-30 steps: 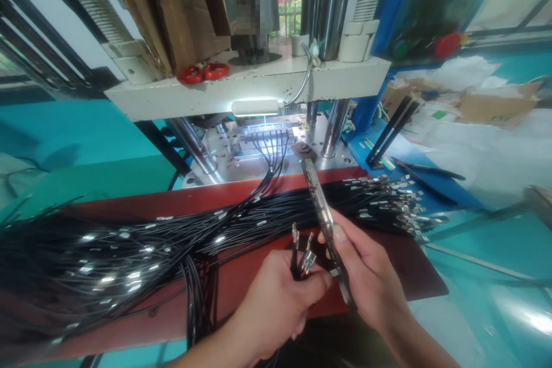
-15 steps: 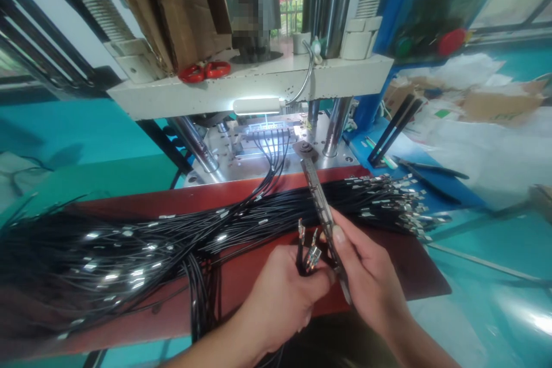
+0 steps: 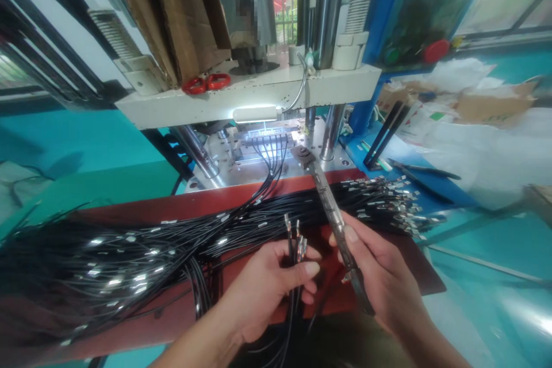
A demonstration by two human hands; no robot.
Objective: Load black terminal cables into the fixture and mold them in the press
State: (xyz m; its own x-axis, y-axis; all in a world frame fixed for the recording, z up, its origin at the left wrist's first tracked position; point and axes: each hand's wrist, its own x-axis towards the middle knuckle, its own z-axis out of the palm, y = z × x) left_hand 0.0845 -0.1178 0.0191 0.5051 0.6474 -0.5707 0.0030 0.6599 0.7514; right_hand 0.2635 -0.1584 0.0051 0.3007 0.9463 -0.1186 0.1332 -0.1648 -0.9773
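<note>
My left hand (image 3: 269, 279) is closed on a small bunch of black wires (image 3: 293, 305), whose bare metal terminals poke up above the thumb. In my right hand (image 3: 382, 270) is a dark slotted metal bar (image 3: 328, 198), tilted, with a square plate and round knob at its far end. A small metal terminal shows against the bar's lower part, beside my right fingers. The two hands are slightly apart. Beneath the bar lies a thick bundle of black wires (image 3: 241, 215) across a red-brown board (image 3: 142, 207).
A press with a white crosspiece (image 3: 328, 89) stands ahead, its lit fixture (image 3: 269, 146) holding several wires. Red-handled scissors (image 3: 207, 84) rest on the crosspiece. Tweezers (image 3: 425, 169) lie on a blue surface at right, near white plastic bags (image 3: 487, 138). A red button (image 3: 436, 51) sits on the control box.
My right hand and the bar have moved a little right, away from my left hand. The wires in my left hand now stand more upright, and its fingers have shifted. The view has tilted slightly.
</note>
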